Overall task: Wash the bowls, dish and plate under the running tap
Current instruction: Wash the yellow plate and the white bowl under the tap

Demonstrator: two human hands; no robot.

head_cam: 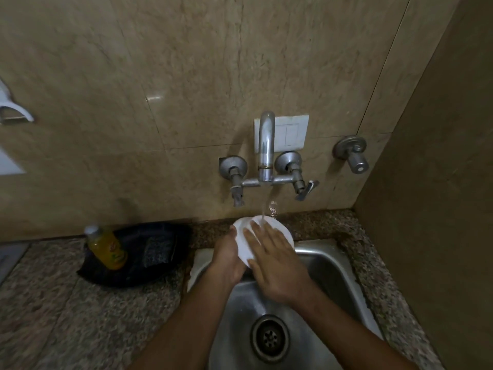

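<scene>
A white round dish (280, 228) is held tilted over the steel sink (330, 265), under the stream of water that falls from the wall tap (266, 145). My left hand (226, 260) grips the dish by its left rim, thumb on the front. My right hand (277, 260) lies flat on the dish's face with its fingers spread, and the water runs onto its fingertips. The hands hide much of the dish. No other bowls or plates are in sight.
A yellow bottle of liquid (106, 248) stands on a black tray (141, 252) on the granite counter to the left of the sink. The sink's drain (270, 337) lies below my forearms. A side wall stands close on the right, with a separate valve (352, 153).
</scene>
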